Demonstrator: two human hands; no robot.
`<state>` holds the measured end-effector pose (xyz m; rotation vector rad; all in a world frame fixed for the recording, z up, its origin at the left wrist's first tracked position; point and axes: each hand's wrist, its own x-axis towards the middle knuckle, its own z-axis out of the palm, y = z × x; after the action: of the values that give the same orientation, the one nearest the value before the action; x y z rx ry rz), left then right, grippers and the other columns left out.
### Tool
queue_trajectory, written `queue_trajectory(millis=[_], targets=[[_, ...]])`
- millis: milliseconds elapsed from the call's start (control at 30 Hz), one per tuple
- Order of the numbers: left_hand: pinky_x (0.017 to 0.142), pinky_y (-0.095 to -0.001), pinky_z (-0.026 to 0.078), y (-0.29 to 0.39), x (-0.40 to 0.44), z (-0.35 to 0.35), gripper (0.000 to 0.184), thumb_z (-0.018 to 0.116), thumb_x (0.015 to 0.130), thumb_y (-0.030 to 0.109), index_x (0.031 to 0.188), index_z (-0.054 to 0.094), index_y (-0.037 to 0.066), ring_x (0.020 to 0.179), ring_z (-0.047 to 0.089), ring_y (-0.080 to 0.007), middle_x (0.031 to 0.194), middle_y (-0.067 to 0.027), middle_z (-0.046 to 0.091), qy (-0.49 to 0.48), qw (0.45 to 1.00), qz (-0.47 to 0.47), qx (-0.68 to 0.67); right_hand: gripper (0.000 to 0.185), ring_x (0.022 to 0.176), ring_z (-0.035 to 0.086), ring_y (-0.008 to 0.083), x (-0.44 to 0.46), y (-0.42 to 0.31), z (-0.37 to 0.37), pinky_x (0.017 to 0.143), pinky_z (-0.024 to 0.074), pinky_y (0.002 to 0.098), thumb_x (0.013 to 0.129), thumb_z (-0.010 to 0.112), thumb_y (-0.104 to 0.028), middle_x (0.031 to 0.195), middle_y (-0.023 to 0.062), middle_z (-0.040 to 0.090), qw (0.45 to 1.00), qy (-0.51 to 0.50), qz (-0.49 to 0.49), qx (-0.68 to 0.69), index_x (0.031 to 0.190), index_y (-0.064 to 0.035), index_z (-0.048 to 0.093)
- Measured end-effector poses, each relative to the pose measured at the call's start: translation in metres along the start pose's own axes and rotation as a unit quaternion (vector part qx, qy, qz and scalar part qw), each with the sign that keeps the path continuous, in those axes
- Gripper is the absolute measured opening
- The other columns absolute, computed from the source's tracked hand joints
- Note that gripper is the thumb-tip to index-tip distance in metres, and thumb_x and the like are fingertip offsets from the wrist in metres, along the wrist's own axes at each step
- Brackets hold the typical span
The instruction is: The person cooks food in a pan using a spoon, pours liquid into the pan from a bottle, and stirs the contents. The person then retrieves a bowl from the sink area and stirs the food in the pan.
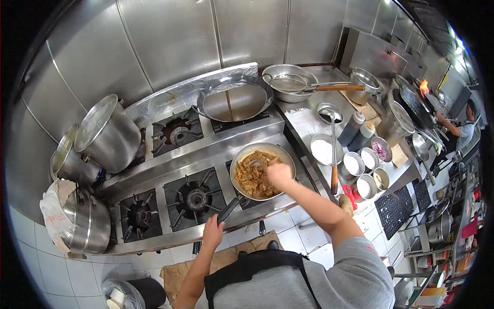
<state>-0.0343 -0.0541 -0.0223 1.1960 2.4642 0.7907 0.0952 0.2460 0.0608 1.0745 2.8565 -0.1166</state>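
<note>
A frying pan [289, 157] sits on the front right burner, with brown saucy pieces of food [253, 180] in it. My left hand [212, 232] is closed round the end of the pan's black handle [229, 210]. Over the right side of the pan is my right hand [278, 175], closed on a spoon or similar utensil; its metal head [255, 164] shows in the food, while the rest is hidden or blurred.
A wide wok [234, 103] holding liquid stands behind the pan. Tall pots [110, 136] fill the stove's left end. On the right counter are a ladle [333, 149], squeeze bottles [351, 129] and several ingredient bowls [322, 149]. Another person [465, 129] stands far right near a flame [424, 87].
</note>
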Motion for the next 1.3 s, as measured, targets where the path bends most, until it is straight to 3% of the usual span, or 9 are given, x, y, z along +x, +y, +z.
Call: queue_trajectory(millis=[67, 167, 267, 400, 567, 767, 967, 1133, 1300], targets=[[0.088, -0.0437, 0.041, 0.001, 0.002, -0.001, 0.043, 0.057, 0.084, 0.022, 0.12, 0.046, 0.001, 0.103, 0.049, -0.0398, 0.109, -0.022, 0.053, -0.009, 1.0, -0.002, -0.003, 0.019, 0.08, 0.066, 0.0281, -0.014, -0.029, 0.004, 0.066, 0.0533, 0.0399, 0.079, 0.056, -0.019, 0.094, 0.0132, 0.063, 0.996, 0.014, -0.088, -0.015, 0.092, -0.0104, 0.066], [0.089, -0.0435, 0.04, -0.003, 0.001, -0.001, 0.044, 0.057, 0.084, 0.022, 0.121, 0.045, 0.001, 0.104, 0.049, -0.0395, 0.109, -0.0217, 0.053, -0.013, 1.0, -0.003, -0.006, 0.026, 0.078, 0.066, 0.027, -0.014, -0.03, 0.063, 0.064, 0.0532, 0.0392, 0.084, 0.047, -0.017, 0.098, 0.013, 0.058, 0.997, -0.019, -0.076, -0.009, 0.106, -0.0154, 0.061], [0.089, -0.0434, 0.04, 0.0, 0.0, 0.001, 0.044, 0.057, 0.084, 0.022, 0.122, 0.045, 0.002, 0.104, 0.049, -0.0391, 0.108, -0.0213, 0.053, -0.008, 1.0, -0.008, 0.001, 0.023, 0.08, 0.065, 0.0328, -0.013, -0.005, 0.076, 0.068, 0.0521, 0.0436, 0.085, 0.046, -0.018, 0.095, 0.0172, 0.062, 0.996, -0.015, -0.064, 0.063, 0.095, -0.0054, 0.063], [0.089, -0.0434, 0.041, 0.003, -0.003, 0.001, 0.044, 0.057, 0.085, 0.022, 0.122, 0.045, 0.001, 0.104, 0.049, -0.0391, 0.109, -0.0212, 0.053, 0.002, 1.0, -0.012, 0.016, 0.023, 0.088, 0.065, 0.0303, -0.028, -0.004, -0.016, 0.072, 0.0527, 0.0412, 0.082, 0.052, -0.023, 0.094, 0.0139, 0.066, 0.996, -0.076, 0.008, 0.039, 0.098, -0.0152, 0.066], [0.088, -0.0436, 0.041, 0.001, -0.003, 0.002, 0.044, 0.057, 0.085, 0.022, 0.122, 0.045, 0.001, 0.102, 0.05, -0.039, 0.11, -0.021, 0.052, 0.001, 1.0, -0.002, 0.011, 0.022, 0.086, 0.065, 0.0319, -0.033, 0.004, 0.014, 0.074, 0.0524, 0.0422, 0.077, 0.052, -0.014, 0.092, 0.0181, 0.066, 0.993, -0.072, 0.053, 0.073, 0.086, -0.0011, 0.067], [0.086, -0.044, 0.042, -0.004, -0.004, 0.007, 0.043, 0.056, 0.085, 0.022, 0.121, 0.046, 0.001, 0.102, 0.05, -0.039, 0.109, -0.021, 0.053, 0.017, 1.0, 0.012, 0.02, 0.021, 0.088, 0.065, 0.0306, -0.046, 0.02, -0.004, 0.075, 0.0522, 0.0412, 0.077, 0.053, -0.016, 0.091, 0.0163, 0.067, 0.987, -0.075, 0.088, 0.114, 0.088, -0.0118, 0.07], [0.087, -0.044, 0.042, 0.002, -0.003, 0.002, 0.043, 0.056, 0.085, 0.022, 0.121, 0.046, 0.001, 0.103, 0.05, -0.0391, 0.11, -0.0217, 0.052, 0.002, 1.0, 0.003, 0.003, 0.022, 0.092, 0.064, 0.0329, -0.063, 0.028, 0.003, 0.078, 0.0515, 0.0402, 0.077, 0.052, -0.013, 0.095, 0.0197, 0.065, 0.989, -0.121, 0.083, 0.035, 0.089, -0.0039, 0.069], [0.089, -0.043, 0.041, 0.0, 0.0, 0.002, 0.043, 0.056, 0.085, 0.021, 0.122, 0.045, 0.0, 0.105, 0.05, -0.0406, 0.113, -0.0233, 0.052, -0.018, 1.0, -0.021, 0.002, 0.021, 0.091, 0.064, 0.0319, -0.07, 0.046, -0.009, 0.078, 0.0515, 0.0412, 0.076, 0.054, -0.013, 0.095, 0.0191, 0.065, 0.987, -0.085, 0.078, 0.114, 0.088, -0.0049, 0.069], [0.089, -0.0428, 0.041, 0.004, -0.003, -0.001, 0.043, 0.057, 0.085, 0.02, 0.122, 0.045, 0.0, 0.105, 0.05, -0.04, 0.112, -0.0228, 0.052, -0.008, 1.0, -0.011, -0.004, 0.019, 0.087, 0.065, 0.0314, -0.069, 0.061, -0.019, 0.072, 0.0531, 0.0401, 0.075, 0.054, -0.012, 0.09, 0.0182, 0.066, 0.993, -0.097, 0.066, 0.005, 0.085, -0.0055, 0.069]])
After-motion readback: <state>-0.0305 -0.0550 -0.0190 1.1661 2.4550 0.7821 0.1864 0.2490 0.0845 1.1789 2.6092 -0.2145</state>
